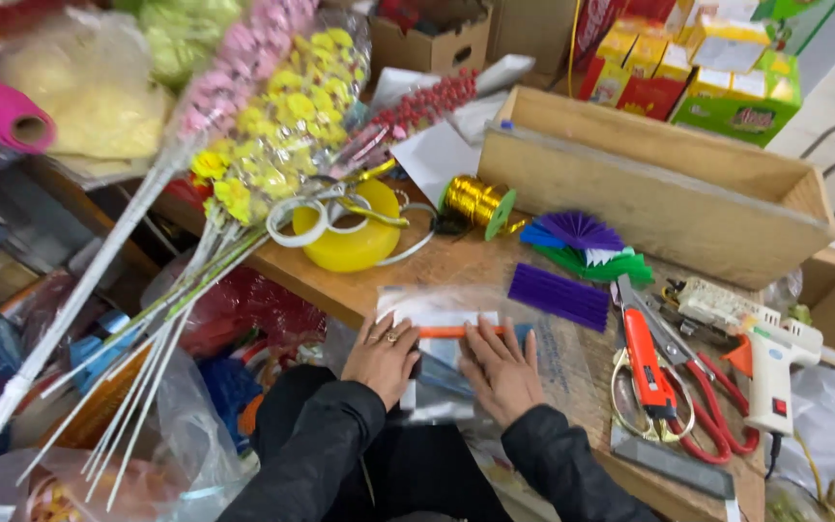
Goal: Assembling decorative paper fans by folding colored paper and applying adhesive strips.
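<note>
We press a clear plastic sheet (442, 319) flat at the near edge of the surface (456, 263). Its orange strip (456, 332) runs sideways between our left hand (382, 356) and right hand (497, 367), both with fingers spread, clamping nothing.

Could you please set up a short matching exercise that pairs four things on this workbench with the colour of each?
Things:
1. Spool of ribbon
2. Wide roll of tape
3. Glue gun
4. Bundle of thin strips

Colours:
A. Purple
B. White with an orange tip
C. Gold
D. Yellow

Right pairs: 1-C, 2-D, 3-B, 4-A.

Both the left hand and the right hand press flat on a clear plastic sheet with an orange strip across it, at the near edge of the wooden table.
</note>
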